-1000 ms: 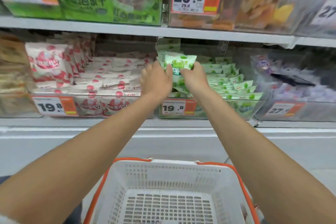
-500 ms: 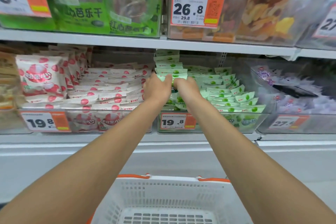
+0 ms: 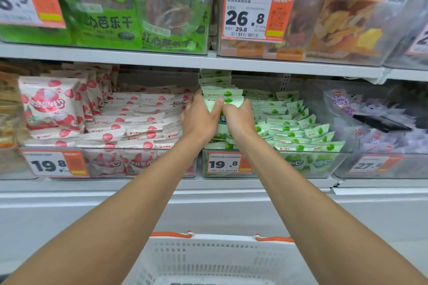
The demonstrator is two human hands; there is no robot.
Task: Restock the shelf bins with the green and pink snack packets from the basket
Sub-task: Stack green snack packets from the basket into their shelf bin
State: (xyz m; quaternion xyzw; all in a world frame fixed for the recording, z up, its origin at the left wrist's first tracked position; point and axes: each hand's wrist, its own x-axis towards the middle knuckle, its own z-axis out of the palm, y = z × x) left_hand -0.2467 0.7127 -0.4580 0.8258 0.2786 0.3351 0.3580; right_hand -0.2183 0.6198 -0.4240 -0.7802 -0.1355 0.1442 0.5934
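Note:
Both arms reach into the clear bin of green packets [image 3: 298,164] on the middle shelf. My left hand [image 3: 200,117] and my right hand [image 3: 238,115] sit side by side at the bin's left end, each holding the same green snack packet [image 3: 223,99], which stands among a stack of upright green packets. Flat green packets [image 3: 294,127] fill the rest of that bin. To the left, a clear bin [image 3: 143,164] holds pink packets [image 3: 139,118]. The white basket [image 3: 220,259] with orange handles is below, and the part I can see holds nothing.
The upper shelf [image 3: 162,59] carries bins of dried guava bags [image 3: 143,11] and mixed dried fruit [image 3: 342,25], close above my hands. A bin of purple packets [image 3: 382,127] stands to the right. Price tags [image 3: 223,163] hang on the bin fronts.
The green packet was held up above the bin a second ago; both hands have lowered it into the left end of the green bin. The view has tilted upward, showing less of the basket.

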